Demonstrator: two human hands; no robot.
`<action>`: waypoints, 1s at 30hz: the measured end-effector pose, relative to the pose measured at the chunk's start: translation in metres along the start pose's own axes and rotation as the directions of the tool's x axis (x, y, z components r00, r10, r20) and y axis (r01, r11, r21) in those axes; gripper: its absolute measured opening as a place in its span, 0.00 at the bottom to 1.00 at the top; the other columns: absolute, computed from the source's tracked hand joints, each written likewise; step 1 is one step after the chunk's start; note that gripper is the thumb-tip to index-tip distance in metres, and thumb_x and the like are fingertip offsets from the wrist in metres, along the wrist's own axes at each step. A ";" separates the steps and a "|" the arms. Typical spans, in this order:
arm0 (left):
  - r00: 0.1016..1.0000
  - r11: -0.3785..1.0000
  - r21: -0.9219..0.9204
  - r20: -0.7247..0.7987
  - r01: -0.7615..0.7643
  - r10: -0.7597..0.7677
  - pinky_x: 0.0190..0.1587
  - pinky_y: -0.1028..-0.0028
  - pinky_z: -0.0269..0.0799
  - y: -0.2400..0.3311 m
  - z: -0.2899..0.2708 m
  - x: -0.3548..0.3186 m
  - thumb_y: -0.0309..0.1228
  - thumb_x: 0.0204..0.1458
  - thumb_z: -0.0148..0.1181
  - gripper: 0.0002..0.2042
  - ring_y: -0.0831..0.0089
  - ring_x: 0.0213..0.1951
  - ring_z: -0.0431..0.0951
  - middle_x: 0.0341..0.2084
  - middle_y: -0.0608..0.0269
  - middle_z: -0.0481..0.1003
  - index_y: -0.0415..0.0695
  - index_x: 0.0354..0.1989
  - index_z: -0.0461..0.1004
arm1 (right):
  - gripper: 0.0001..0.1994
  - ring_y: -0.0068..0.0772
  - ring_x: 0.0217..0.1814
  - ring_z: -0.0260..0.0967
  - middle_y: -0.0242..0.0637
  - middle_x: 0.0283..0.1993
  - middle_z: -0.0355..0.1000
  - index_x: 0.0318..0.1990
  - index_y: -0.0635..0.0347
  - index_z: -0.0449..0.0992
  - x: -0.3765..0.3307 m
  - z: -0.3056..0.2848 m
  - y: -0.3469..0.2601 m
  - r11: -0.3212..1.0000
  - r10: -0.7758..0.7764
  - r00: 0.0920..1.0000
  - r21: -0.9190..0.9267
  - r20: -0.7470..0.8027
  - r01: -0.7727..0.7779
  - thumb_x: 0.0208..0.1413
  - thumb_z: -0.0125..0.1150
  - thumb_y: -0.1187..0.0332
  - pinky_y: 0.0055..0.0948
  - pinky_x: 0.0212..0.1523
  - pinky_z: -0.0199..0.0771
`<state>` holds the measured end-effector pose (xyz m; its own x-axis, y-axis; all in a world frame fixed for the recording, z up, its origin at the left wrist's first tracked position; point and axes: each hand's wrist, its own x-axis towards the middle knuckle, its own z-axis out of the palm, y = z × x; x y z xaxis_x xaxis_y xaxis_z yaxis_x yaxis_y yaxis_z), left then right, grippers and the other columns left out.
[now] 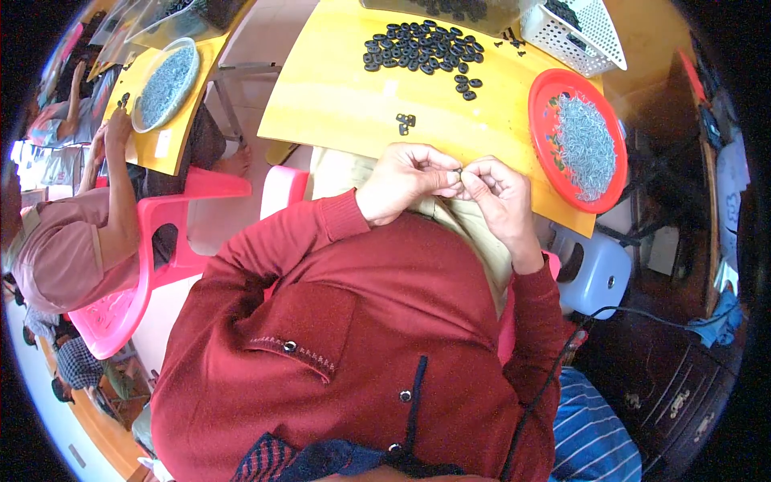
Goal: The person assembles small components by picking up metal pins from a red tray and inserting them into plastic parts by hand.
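My left hand (pixel 408 181) and my right hand (pixel 503 199) meet just over the near edge of the yellow table, both closed in a pinch. Between their fingertips is a small dark piece (pixel 458 171); most of it is hidden by the fingers. A few small black pieces (pixel 405 120) lie on the tabletop beyond my left hand. Farther back spreads a pile of black oval pieces (pixel 422 48) that seem to have holes. To the right of my right hand, a red plate (pixel 540 136) holds a heap of thin silvery metal pieces (pixel 590 149).
At the back stand a clear bin (pixel 490 26) of black parts and a white perforated basket (pixel 598 50). A blue stool (pixel 598 273) is under the table's right side. On the left, another person (pixel 80 249) works at a yellow table with a bowl (pixel 191 84) of metal pieces.
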<state>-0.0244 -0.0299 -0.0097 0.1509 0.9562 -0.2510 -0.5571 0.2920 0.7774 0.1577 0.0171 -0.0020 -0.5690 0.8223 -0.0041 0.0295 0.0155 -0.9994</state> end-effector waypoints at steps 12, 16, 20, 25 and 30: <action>0.999 0.987 -0.154 -0.015 0.038 -0.040 0.41 0.74 0.78 0.005 -0.003 -0.001 0.20 0.51 0.58 0.08 0.69 0.34 0.79 0.32 0.54 0.77 0.34 0.39 0.73 | 0.07 0.27 0.29 0.72 0.36 0.30 0.73 0.35 0.66 0.74 0.036 -0.015 -0.008 0.932 -0.047 0.995 -0.361 -0.093 0.010 0.53 0.60 0.71 0.25 0.31 0.72; 0.999 0.983 -0.181 -0.025 0.042 -0.048 0.44 0.71 0.77 0.005 -0.007 -0.001 0.20 0.51 0.58 0.07 0.68 0.37 0.79 0.34 0.56 0.77 0.37 0.39 0.74 | 0.11 0.44 0.34 0.73 0.43 0.37 0.71 0.41 0.61 0.75 0.068 -0.015 -0.012 0.617 -0.317 0.947 -0.770 -0.054 0.162 0.51 0.59 0.68 0.38 0.35 0.73; 0.999 0.980 -0.193 -0.019 0.041 -0.046 0.44 0.72 0.77 0.008 -0.007 0.001 0.20 0.51 0.58 0.07 0.69 0.37 0.79 0.34 0.56 0.77 0.37 0.39 0.74 | 0.14 0.47 0.40 0.72 0.42 0.42 0.69 0.46 0.58 0.73 0.086 -0.015 -0.013 0.332 -0.311 0.950 -0.936 0.008 0.117 0.53 0.55 0.65 0.43 0.39 0.72; 0.998 0.978 -0.206 -0.034 0.040 -0.048 0.44 0.72 0.77 0.008 -0.007 0.000 0.20 0.51 0.58 0.07 0.69 0.37 0.79 0.34 0.57 0.77 0.37 0.39 0.74 | 0.13 0.47 0.40 0.72 0.41 0.42 0.69 0.44 0.58 0.74 0.085 -0.016 -0.012 0.364 -0.262 0.965 -0.926 0.004 0.102 0.54 0.55 0.64 0.43 0.39 0.73; 0.999 0.981 -0.189 -0.019 0.033 -0.038 0.44 0.72 0.77 0.007 -0.006 -0.001 0.20 0.51 0.59 0.07 0.70 0.37 0.79 0.34 0.57 0.77 0.37 0.39 0.74 | 0.11 0.48 0.39 0.72 0.41 0.41 0.69 0.41 0.57 0.76 0.085 -0.019 -0.010 0.399 -0.319 0.948 -0.908 -0.006 0.129 0.55 0.54 0.63 0.44 0.39 0.72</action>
<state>-0.0337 -0.0284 -0.0076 0.1563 0.9439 -0.2909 -0.6963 0.3142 0.6453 0.1243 0.0977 0.0081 -0.5441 0.7778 0.3147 0.6849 0.6284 -0.3688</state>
